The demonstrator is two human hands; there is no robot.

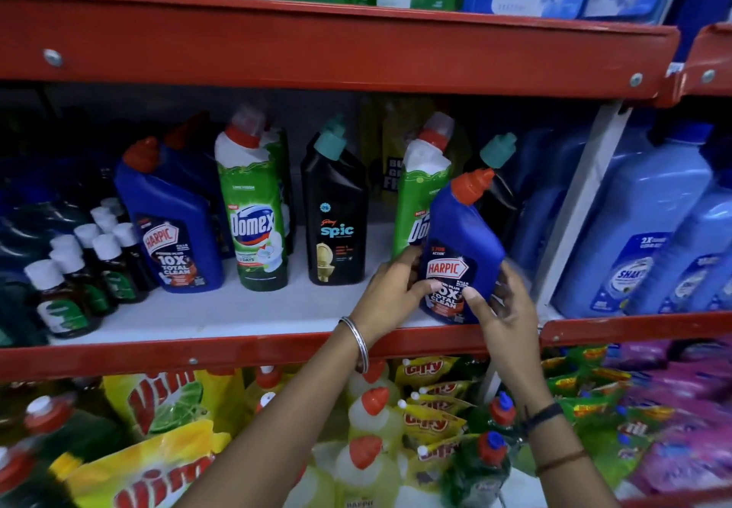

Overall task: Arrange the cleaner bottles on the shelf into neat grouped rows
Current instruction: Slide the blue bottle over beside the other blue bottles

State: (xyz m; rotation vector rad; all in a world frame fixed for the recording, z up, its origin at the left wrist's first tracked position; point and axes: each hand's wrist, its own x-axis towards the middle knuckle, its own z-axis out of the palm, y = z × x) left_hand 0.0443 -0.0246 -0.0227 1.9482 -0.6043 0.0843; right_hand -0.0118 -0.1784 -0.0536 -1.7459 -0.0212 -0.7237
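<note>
Both my hands hold a blue Harpic bottle (459, 238) with a red cap, tilted, at the right end of the middle shelf (237, 309). My left hand (392, 289) grips its left side, my right hand (501, 309) its lower right. Behind it stand a green Domex bottle (422, 182) and a black bottle with a teal cap (497, 174). Further left on the shelf stand a black Spic bottle (336, 214), another green Domex bottle (255, 210) and another blue Harpic bottle (174, 222).
Several small dark bottles with white caps (83, 269) crowd the shelf's left end. Large light-blue bottles (649, 230) fill the neighbouring bay beyond a white upright (570, 210). The red shelf edge (198, 353) runs under my wrists; yellow pouches and dish-liquid bottles (368, 420) sit below.
</note>
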